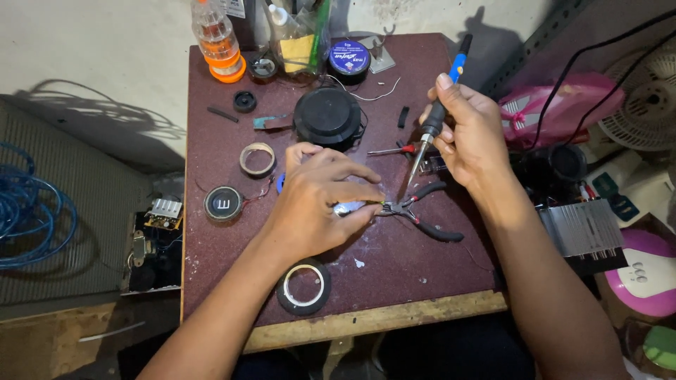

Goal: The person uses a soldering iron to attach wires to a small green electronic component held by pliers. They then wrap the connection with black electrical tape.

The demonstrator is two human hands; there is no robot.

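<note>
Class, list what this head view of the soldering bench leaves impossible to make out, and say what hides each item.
1. Small silvery part: mostly covered by the left hand.
2. Soldering iron tip contact: too small to tell.
3. Circuit board: behind the right hand.
4. Fan: cut off by the right edge.
5. Bottle: top cut off by the upper edge.

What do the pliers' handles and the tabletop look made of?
Pliers: handles look like rubber or plastic sleeves, matte black with red, over dark metal jaws. Tabletop: seems a speckled maroon laminate, slightly scuffed, over a wooden board whose bare pale edge shows in front.
</note>
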